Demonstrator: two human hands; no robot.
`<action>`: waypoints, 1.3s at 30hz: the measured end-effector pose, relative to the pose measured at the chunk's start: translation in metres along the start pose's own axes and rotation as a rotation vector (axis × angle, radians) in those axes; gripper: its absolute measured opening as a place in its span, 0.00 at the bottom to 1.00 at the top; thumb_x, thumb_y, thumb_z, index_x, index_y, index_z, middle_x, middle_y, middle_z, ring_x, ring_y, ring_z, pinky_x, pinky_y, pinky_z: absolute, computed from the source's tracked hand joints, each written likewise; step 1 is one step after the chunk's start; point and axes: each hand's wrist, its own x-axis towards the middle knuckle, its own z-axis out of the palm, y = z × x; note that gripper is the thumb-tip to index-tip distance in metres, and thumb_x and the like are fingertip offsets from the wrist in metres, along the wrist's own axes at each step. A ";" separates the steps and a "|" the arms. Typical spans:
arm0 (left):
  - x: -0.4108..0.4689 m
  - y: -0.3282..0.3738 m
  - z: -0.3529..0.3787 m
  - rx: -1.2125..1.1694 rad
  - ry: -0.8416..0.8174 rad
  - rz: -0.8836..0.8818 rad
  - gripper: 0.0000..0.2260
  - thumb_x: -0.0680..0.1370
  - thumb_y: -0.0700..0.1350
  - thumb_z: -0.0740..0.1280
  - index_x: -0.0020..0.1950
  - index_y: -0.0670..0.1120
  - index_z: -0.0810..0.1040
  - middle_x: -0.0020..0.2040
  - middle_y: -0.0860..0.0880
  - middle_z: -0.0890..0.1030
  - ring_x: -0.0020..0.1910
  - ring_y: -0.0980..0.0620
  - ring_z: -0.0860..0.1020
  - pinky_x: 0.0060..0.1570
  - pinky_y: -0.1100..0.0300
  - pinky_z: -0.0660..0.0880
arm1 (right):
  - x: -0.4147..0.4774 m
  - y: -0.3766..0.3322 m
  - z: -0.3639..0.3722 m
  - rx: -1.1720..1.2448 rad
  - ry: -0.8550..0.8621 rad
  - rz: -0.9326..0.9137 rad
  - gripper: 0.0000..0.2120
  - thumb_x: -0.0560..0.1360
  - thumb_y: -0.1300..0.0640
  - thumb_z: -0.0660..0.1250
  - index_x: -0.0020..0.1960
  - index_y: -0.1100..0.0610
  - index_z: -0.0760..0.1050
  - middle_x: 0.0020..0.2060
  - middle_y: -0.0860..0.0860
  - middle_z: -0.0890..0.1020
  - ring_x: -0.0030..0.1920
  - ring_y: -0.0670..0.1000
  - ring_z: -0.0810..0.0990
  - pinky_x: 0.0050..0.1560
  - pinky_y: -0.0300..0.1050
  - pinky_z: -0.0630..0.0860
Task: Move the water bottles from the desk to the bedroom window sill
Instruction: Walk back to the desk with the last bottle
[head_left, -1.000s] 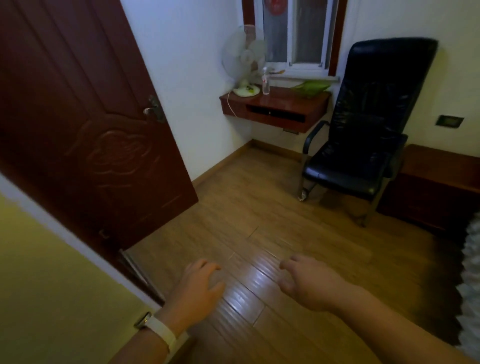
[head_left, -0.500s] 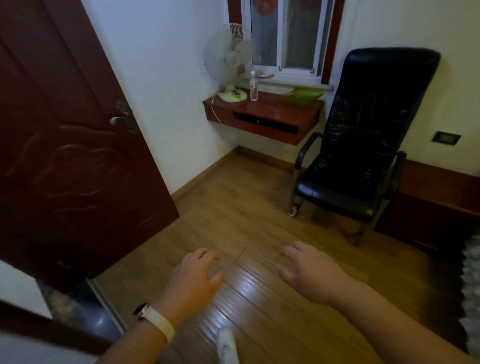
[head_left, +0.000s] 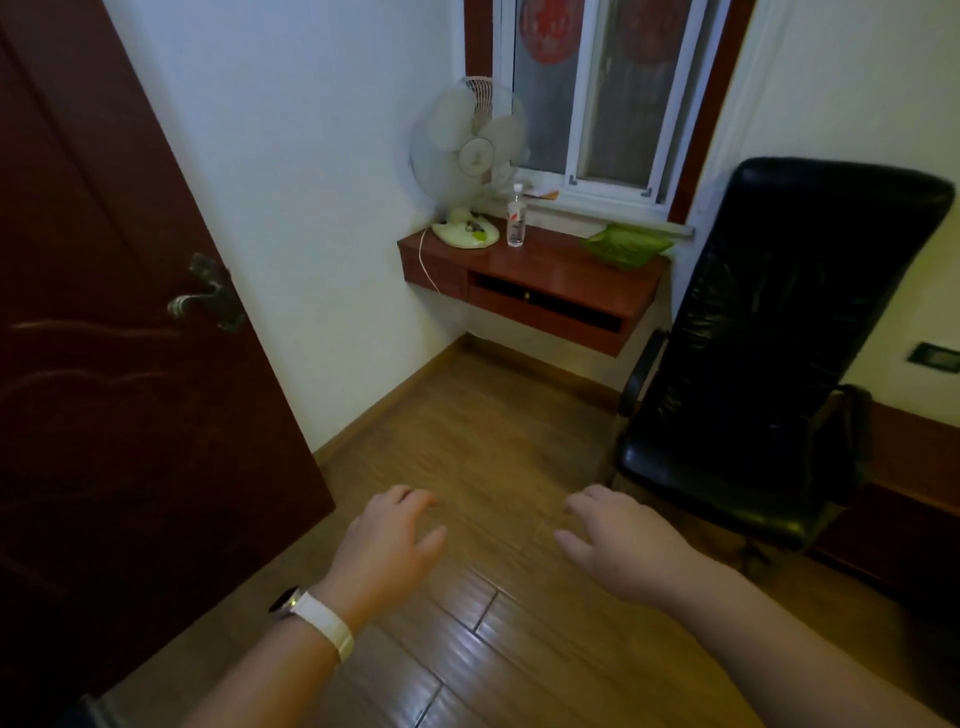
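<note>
Both hands empty, fingers loosely spread: left hand (head_left: 387, 545), right hand (head_left: 621, 548). One clear plastic water bottle (head_left: 516, 215) stood upright on the red-brown wall-mounted desk (head_left: 550, 267), well ahead of both hands, beside one white fan (head_left: 470, 171).

Water bottle (head_left: 516, 216) stands on desk (head_left: 550, 265) beside fan (head_left: 470, 166).

Both forearms are bare, without sleeves. A smooth white rubbery wristband with a small dark-faced tracker (head_left: 317, 621) circles the left wrist.
</note>
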 end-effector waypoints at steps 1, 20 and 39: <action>0.015 -0.003 -0.008 -0.006 0.007 0.003 0.22 0.80 0.58 0.62 0.74 0.56 0.66 0.72 0.55 0.68 0.70 0.54 0.67 0.68 0.53 0.70 | 0.013 -0.004 -0.007 0.010 0.015 0.007 0.21 0.79 0.40 0.60 0.68 0.46 0.71 0.62 0.45 0.75 0.60 0.47 0.75 0.62 0.48 0.76; 0.252 -0.038 -0.060 0.026 0.024 -0.034 0.23 0.79 0.59 0.62 0.74 0.57 0.65 0.72 0.56 0.68 0.68 0.55 0.70 0.67 0.54 0.71 | 0.269 0.015 -0.045 0.070 -0.026 -0.029 0.21 0.78 0.39 0.60 0.68 0.45 0.70 0.62 0.44 0.74 0.59 0.46 0.74 0.59 0.43 0.74; 0.547 0.031 -0.093 0.033 -0.005 0.127 0.22 0.80 0.56 0.63 0.74 0.55 0.66 0.71 0.56 0.68 0.68 0.58 0.68 0.67 0.58 0.71 | 0.511 0.120 -0.171 0.120 0.038 0.045 0.23 0.79 0.41 0.60 0.72 0.45 0.67 0.67 0.44 0.72 0.64 0.45 0.74 0.63 0.45 0.74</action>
